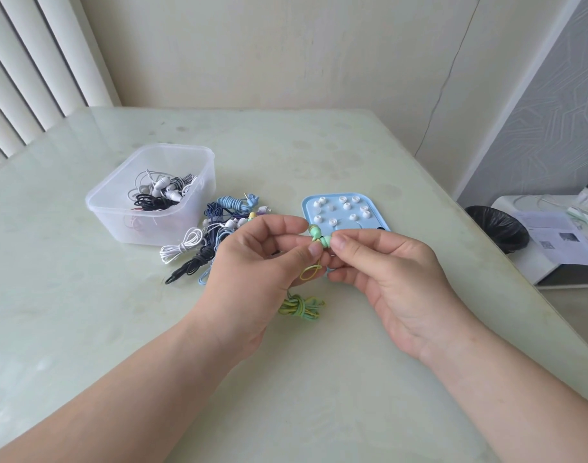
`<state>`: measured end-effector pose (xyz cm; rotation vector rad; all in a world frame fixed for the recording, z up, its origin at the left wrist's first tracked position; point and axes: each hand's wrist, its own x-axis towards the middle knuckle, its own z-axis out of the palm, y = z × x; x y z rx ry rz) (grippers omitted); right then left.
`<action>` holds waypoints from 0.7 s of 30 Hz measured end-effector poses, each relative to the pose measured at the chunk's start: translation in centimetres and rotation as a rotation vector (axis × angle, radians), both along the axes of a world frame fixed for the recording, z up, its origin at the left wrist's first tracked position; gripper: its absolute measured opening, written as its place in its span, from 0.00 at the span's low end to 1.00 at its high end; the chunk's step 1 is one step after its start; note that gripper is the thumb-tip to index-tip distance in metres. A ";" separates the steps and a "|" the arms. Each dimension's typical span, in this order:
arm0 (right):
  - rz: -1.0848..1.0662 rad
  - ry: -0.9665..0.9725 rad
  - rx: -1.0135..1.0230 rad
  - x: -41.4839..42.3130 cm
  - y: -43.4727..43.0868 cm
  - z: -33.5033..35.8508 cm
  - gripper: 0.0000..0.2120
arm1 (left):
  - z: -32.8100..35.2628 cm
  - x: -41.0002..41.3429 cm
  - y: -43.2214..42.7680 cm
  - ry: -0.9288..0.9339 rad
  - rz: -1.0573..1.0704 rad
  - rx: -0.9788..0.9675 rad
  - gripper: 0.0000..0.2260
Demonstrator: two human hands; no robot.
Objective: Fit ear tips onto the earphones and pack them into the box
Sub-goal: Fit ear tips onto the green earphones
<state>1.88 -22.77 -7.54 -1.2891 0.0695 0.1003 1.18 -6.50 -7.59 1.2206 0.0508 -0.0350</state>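
Observation:
My left hand [252,262] pinches a green earphone [316,232] between thumb and fingers, above the table's middle. My right hand [386,272] pinches the second green earbud [326,241] right beside it; whether a tip sits under its fingertips is hidden. The earphone's green-yellow cable bundle [302,307] hangs below the hands onto the table. A light blue tray [376,222] just behind the hands holds several white ear tips [347,206]. A clear plastic box [159,195] at the left holds several coiled white and black earphones.
A pile of coiled earphones [215,228] in white, black, blue and purple lies between the box and the tray. Off the table's right edge stand a black-lined bin [499,228] and a white low table with papers [559,235]. A wall runs behind the table.

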 end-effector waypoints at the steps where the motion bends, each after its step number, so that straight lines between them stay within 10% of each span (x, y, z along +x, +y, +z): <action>1: 0.000 -0.005 -0.009 0.1 -0.2 0.1 0.04 | 0.0 0.0 0.0 -0.004 -0.006 0.006 0.10; 21: 0.126 -0.376 -0.414 0.7 -2.0 0.1 0.07 | 1.0 -0.1 0.4 0.103 -0.094 0.024 0.12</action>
